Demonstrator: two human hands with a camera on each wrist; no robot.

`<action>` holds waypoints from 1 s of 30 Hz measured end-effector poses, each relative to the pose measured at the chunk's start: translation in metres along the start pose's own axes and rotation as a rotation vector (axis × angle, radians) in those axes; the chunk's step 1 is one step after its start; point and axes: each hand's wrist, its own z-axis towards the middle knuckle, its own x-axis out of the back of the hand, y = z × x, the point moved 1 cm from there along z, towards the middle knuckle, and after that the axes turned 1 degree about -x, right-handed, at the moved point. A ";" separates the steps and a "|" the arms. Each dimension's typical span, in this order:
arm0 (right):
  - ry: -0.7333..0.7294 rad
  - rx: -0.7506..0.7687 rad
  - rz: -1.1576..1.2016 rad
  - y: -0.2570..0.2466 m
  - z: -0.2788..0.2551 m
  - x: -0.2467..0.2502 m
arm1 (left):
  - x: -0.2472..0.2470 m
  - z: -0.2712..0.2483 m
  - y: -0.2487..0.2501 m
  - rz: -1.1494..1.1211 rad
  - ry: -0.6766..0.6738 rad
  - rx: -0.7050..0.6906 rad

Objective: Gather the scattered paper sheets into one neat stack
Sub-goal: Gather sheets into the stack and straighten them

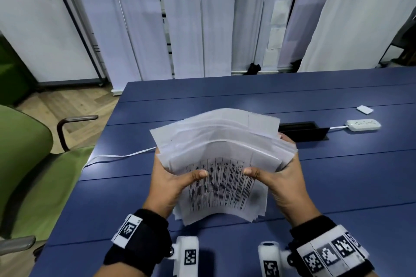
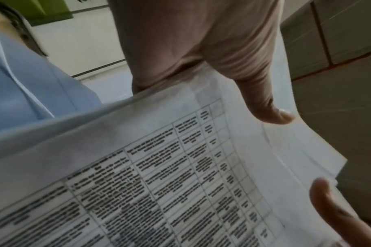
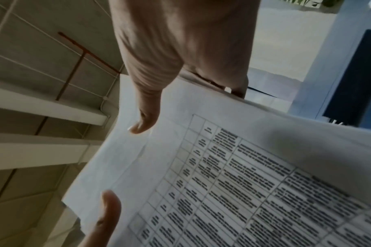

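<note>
A thick bundle of white paper sheets (image 1: pixel 220 155) is held tilted above the blue table (image 1: pixel 337 186), its top sheet printed with a table of text. The sheets' far edges are fanned and uneven, and the bundle bows. My left hand (image 1: pixel 171 184) grips its left side with the thumb on the printed face. My right hand (image 1: pixel 283 184) grips the right side the same way, fingers behind the bundle. In the left wrist view the left thumb (image 2: pixel 273 113) presses the paper sheets (image 2: pixel 159 167). The right wrist view shows the right thumb (image 3: pixel 146 120) on the paper sheets (image 3: pixel 222 167).
A white power strip (image 1: pixel 362 124) and a small white card (image 1: pixel 364 109) lie at the table's far right. A black cable slot (image 1: pixel 304 130) sits behind the bundle. A white cable (image 1: pixel 117 157) runs off the left edge, where a green chair (image 1: pixel 27 164) stands.
</note>
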 end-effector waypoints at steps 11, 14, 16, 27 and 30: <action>0.121 0.591 -0.516 -0.036 -0.014 -0.021 | -0.005 -0.002 0.001 0.005 -0.015 0.001; 0.099 0.547 -0.621 -0.035 -0.015 -0.024 | -0.015 -0.008 0.012 -0.027 0.038 -0.041; 0.142 0.493 -0.640 -0.034 -0.015 -0.024 | -0.020 -0.009 0.019 -0.070 0.066 -0.075; 0.222 0.475 -0.724 -0.040 -0.013 -0.026 | -0.034 -0.001 0.037 -0.004 0.155 -0.294; 0.288 0.466 -0.685 -0.039 -0.015 -0.025 | -0.034 0.000 0.037 0.014 0.230 -0.292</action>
